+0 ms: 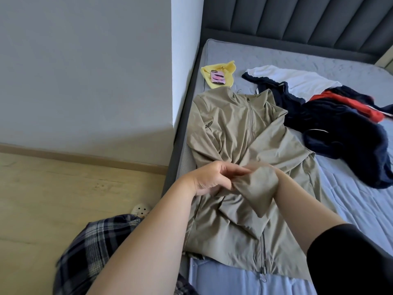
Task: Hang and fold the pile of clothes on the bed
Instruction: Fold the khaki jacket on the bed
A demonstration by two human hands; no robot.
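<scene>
Khaki jacket lies spread flat, zip side up, at the near-left edge of the bed, collar twd the headboard. Your L hand has its fingers curled together, pinching the end of the sleeve, which is lifted over the jacket's middle. Your R hand is tucked under that same fabric w/ only the wrist showing, so can't tell how its fingers sit. The clothes pile (navy, red, white) lies just beside the jacket's right.
</scene>
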